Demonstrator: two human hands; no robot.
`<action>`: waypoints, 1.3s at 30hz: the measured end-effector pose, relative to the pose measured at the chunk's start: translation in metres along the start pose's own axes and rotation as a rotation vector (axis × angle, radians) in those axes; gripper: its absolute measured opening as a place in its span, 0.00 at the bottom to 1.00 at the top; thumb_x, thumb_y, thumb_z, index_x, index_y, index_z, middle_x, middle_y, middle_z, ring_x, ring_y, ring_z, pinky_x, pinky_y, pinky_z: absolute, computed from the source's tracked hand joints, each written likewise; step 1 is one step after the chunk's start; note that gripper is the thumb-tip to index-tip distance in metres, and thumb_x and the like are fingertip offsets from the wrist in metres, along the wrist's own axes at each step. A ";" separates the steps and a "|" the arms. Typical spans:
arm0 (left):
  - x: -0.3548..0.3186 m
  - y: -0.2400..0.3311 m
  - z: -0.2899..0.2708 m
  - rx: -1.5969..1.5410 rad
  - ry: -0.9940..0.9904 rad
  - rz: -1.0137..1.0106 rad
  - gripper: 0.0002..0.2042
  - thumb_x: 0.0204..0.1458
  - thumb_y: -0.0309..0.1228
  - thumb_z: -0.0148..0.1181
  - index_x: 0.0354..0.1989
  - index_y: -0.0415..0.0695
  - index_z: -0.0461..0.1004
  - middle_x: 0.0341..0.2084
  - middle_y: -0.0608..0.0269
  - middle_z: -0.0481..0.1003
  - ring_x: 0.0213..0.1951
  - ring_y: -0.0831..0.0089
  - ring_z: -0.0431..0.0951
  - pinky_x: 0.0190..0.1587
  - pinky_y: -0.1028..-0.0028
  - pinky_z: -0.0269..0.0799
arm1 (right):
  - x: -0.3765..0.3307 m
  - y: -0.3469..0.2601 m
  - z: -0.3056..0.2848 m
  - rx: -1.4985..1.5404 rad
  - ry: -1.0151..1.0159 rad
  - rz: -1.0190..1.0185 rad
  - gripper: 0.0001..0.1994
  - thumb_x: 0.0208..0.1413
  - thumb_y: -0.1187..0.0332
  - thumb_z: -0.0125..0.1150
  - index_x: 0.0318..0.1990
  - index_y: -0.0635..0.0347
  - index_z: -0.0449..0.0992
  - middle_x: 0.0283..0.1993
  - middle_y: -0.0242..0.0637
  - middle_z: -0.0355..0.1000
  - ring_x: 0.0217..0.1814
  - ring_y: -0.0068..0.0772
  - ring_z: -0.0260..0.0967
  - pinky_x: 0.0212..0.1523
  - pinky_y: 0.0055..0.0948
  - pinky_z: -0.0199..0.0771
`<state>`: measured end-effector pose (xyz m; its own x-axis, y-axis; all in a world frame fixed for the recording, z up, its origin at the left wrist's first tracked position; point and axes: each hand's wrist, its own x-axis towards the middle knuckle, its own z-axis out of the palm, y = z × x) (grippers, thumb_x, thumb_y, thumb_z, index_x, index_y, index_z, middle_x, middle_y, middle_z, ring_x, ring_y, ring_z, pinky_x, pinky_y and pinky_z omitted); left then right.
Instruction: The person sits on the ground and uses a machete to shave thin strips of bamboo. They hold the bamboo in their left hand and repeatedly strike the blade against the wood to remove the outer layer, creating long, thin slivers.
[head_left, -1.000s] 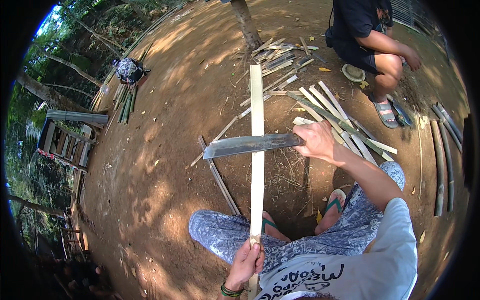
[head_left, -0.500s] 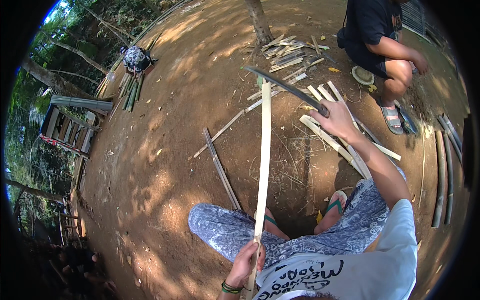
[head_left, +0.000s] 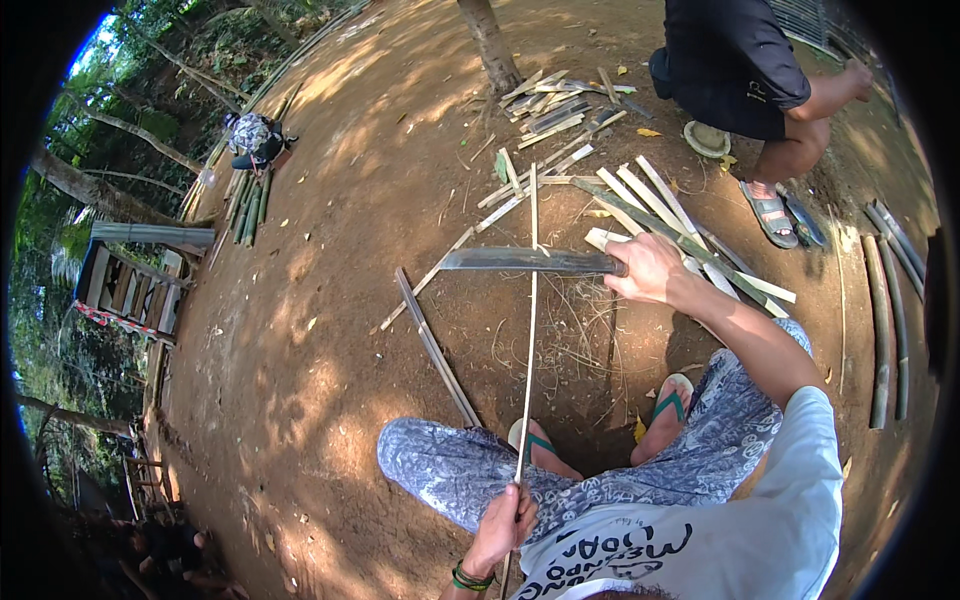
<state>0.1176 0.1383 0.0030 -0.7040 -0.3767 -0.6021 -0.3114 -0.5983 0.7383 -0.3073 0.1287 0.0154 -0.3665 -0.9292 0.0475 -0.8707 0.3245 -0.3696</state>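
Observation:
My left hand (head_left: 500, 524) is closed round the lower part of a long pale bamboo strip (head_left: 531, 370), close to my lap. The strip points away from me, its narrow edge showing. In my right hand (head_left: 645, 268) is the handle of a machete (head_left: 530, 260), gripped with the fingers wrapped round it. Its dark blade lies crosswise over the strip's upper part, pointing left; whether it cuts into the strip I cannot tell. Beside my right hand, several split bamboo pieces (head_left: 668, 205) lie on the ground.
A pile of split bamboo (head_left: 555, 105) lies by a tree trunk (head_left: 490, 45). A person (head_left: 735, 75) crouches at the far right near a pale round bowl (head_left: 707, 139). Dark bamboo poles (head_left: 876, 330) lie at right. Another person (head_left: 257, 140) bends over green bamboo (head_left: 250, 208) at far left.
The machete has come down toward me and swung level across the strip. The strip has turned from its broad face to its narrow edge. The crouching person's arm has moved out to the right.

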 end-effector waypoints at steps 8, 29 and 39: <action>-0.030 -0.019 -0.012 -0.225 -0.129 -0.102 0.26 0.67 0.58 0.32 0.34 0.45 0.60 0.12 0.73 0.53 0.11 0.83 0.50 0.12 0.80 0.45 | 0.035 0.100 -0.039 0.137 0.460 0.273 0.16 0.52 0.59 0.61 0.27 0.67 0.76 0.17 0.48 0.68 0.22 0.49 0.68 0.31 0.45 0.67; 0.082 0.059 0.035 -0.126 -0.088 0.167 0.21 0.69 0.52 0.32 0.34 0.47 0.58 0.11 0.72 0.53 0.08 0.82 0.49 0.09 0.80 0.46 | -0.082 -0.084 0.035 0.206 -0.079 -0.299 0.14 0.45 0.59 0.66 0.31 0.56 0.70 0.23 0.42 0.73 0.27 0.53 0.75 0.29 0.51 0.75; 0.057 0.070 0.036 -0.022 -0.029 0.176 0.22 0.69 0.53 0.29 0.33 0.47 0.57 0.12 0.74 0.54 0.09 0.84 0.50 0.10 0.81 0.48 | -0.078 -0.089 0.027 0.140 -0.002 -0.392 0.12 0.44 0.62 0.63 0.33 0.56 0.70 0.26 0.43 0.73 0.27 0.53 0.76 0.27 0.49 0.76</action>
<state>0.0324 0.1003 0.0311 -0.7646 -0.4562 -0.4553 -0.1683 -0.5406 0.8243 -0.1921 0.1675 0.0198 -0.0155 -0.9779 0.2084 -0.8909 -0.0811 -0.4468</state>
